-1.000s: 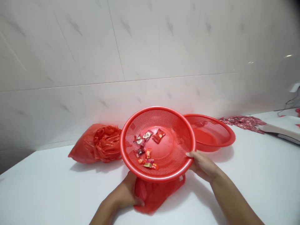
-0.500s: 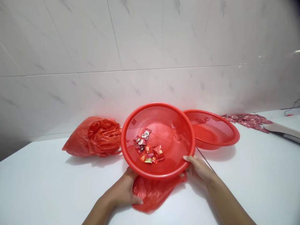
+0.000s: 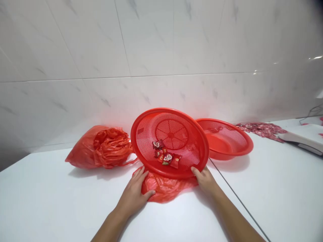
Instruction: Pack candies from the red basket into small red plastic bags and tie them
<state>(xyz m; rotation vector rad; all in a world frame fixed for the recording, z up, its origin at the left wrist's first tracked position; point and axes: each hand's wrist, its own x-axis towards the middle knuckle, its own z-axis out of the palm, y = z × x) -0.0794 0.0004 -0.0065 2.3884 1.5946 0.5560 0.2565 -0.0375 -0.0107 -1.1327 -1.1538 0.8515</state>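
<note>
A round red plastic colander (image 3: 171, 117) is tipped up toward me in the middle, its perforated base facing me. Several wrapped candies (image 3: 168, 158) lie against its lower inside wall. My right hand (image 3: 205, 179) grips the rim at the lower right, thumb on the front and fingers hidden beneath. My left hand (image 3: 135, 195) is open, thumb spread from the other fingers, resting on the left edge of a crumpled red plastic bag (image 3: 168, 191). That bag lies flattened on the table under the colander's lower edge.
A full, bunched-up red plastic bag (image 3: 101, 148) sits at left near the wall. Behind the colander at right stands a second red colander (image 3: 227, 154). Farther right are a spread of small red packets (image 3: 262, 129) and a white, dark-edged object (image 3: 305, 137). A seam (image 3: 237, 195) crosses the white table.
The colander has tipped further toward me, its lower rim rising, and the candies have shifted inside it. The bag beneath looks flatter. My left fingers have come into view, stretched out over the bag.
</note>
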